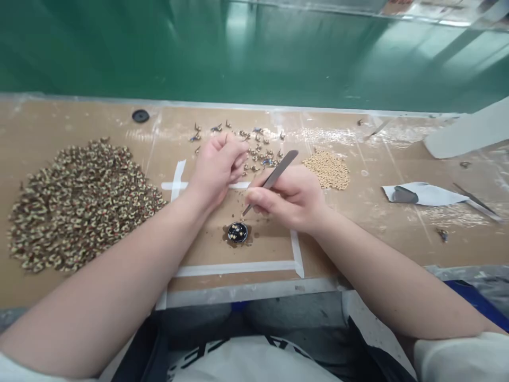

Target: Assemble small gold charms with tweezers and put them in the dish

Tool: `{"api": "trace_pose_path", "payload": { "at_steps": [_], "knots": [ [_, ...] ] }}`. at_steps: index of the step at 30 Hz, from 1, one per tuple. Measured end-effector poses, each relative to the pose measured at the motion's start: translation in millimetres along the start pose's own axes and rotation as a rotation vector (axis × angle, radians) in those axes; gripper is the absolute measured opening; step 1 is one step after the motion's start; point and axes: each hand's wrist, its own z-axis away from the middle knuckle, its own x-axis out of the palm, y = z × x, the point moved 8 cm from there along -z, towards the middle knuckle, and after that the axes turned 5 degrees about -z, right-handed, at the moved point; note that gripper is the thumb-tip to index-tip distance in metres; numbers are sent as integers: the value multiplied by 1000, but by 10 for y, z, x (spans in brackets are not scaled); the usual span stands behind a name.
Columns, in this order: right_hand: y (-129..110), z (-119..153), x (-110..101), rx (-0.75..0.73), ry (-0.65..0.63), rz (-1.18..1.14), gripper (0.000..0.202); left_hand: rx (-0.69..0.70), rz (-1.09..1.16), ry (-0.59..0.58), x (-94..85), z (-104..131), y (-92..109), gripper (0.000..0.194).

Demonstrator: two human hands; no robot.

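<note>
My left hand (221,163) hovers over the table with its fingers pinched together; whatever they hold, if anything, is too small to make out. Just behind it lie several small brassy parts (260,155), some with blue bits. My right hand (292,197) is closed round metal tweezers (280,170), slanted with the tip pointing down. Below that tip, a small round cap (233,239) holds dark liquid with several pale beads in it. Wet stains surround the cap. A heap of tan beads (328,170) lies beyond my right hand.
At the left spreads a large pile of small brown-and-cream pieces (83,207). A black round lid (140,115) lies behind it. White tape (238,269) marks the brown tabletop. To the right are a white wrapper (437,194) and a white container (469,130). A green panel (254,58) stands behind.
</note>
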Motion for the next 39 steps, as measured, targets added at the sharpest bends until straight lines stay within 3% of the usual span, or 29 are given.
{"api": "trace_pose_path", "payload": {
  "at_steps": [3, 8, 20, 23, 28, 30, 34, 39],
  "knots": [
    [-43, 18, 184, -64, -152, 91, 41, 1, 26, 1, -2, -19, -25, 23],
    [7, 54, 286, -85, -243, 86, 38, 95, -34, -100, 77, 6, 30, 4],
    [2, 101, 378, -72, -345, 76, 31, 65, -127, -128, 129, 13, -19, 21],
    [0, 77, 270, -1, -227, -26, 32, 73, -99, -116, 108, 18, -3, 20],
    [224, 57, -142, 194, 193, -168, 43, 85, -58, -116, 72, 6, 22, 19],
    [307, 36, -321, 162, 333, -209, 45, 70, -48, -127, 73, 14, 21, 15],
    [412, 2, -645, 62, 553, -233, 36, -61, -87, -228, 139, 67, -81, 28],
    [387, 35, -792, 55, 677, -159, 37, -68, -174, -251, 141, 107, -119, 28]
  ]
}}
